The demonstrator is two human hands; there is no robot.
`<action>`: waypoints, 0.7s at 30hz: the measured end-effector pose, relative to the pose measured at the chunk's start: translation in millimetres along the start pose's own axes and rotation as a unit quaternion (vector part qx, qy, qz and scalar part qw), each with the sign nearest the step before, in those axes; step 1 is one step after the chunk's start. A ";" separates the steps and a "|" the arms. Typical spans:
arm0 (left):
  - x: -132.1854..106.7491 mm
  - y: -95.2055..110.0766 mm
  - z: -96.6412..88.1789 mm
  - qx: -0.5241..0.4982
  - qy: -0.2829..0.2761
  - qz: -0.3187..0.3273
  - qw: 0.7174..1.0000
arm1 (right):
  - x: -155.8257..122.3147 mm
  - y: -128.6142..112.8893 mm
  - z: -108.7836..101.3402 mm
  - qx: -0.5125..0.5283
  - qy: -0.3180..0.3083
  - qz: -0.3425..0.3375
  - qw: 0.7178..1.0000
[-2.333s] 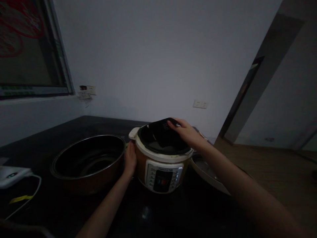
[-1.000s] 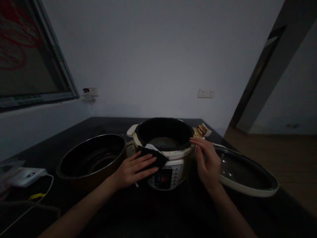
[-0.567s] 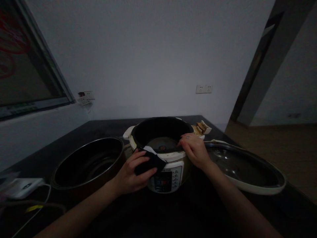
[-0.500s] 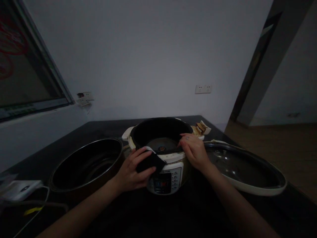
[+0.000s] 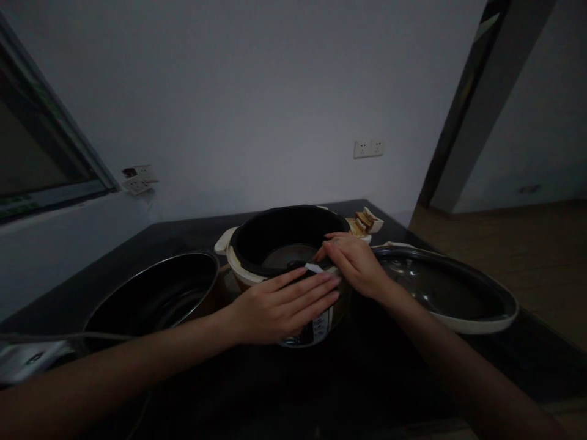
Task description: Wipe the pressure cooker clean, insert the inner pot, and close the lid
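Note:
An electric pressure cooker (image 5: 241,267) with a white rim and a front button panel stands on the dark tabletop, its lid off and its dark inside showing. Over the front of its rim, my left hand (image 5: 288,305) presses a black cloth with a white edge (image 5: 314,267). The fingers lie long and close together, hiding most of the cloth and part of the panel. My right hand (image 5: 351,263) grips the cooker's rim at the front right, fingertips curled inside. The two hands nearly meet.
Left of the cooker sits a dark round inner pot (image 5: 153,299); to its right lies a lid with a pale rim (image 5: 477,324). A white device (image 5: 34,360) and a cable are at the left edge. Wall sockets (image 5: 368,148) are behind the dark table (image 5: 192,231).
My left hand has slid right along the cooker's front with the cloth, its fingers now flatter and near my right hand. My right hand keeps its hold. The view has shifted slightly.

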State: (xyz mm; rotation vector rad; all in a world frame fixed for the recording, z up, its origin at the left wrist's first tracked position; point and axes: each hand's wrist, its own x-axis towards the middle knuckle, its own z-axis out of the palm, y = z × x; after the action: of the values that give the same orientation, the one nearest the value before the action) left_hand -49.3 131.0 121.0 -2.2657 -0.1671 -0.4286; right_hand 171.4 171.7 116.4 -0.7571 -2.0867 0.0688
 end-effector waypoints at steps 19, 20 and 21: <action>8.4 78.4 59.3 0.177 -0.109 0.174 0.963 | 3.4 -3.5 -3.1 -0.008 -0.011 0.035 0.999; 1.4 85.6 63.7 0.180 -0.110 0.180 0.961 | 3.1 -3.3 -2.8 -0.010 -0.011 0.035 0.999; -5.6 91.9 67.3 0.183 -0.109 0.188 0.959 | 2.8 -3.0 -2.4 -0.010 -0.010 0.036 0.999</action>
State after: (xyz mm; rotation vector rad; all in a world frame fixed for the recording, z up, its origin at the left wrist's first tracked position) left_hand -14.2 120.0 13.0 -1.9140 0.0704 0.0532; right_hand 170.5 170.2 120.9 -0.8481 -2.0813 0.0955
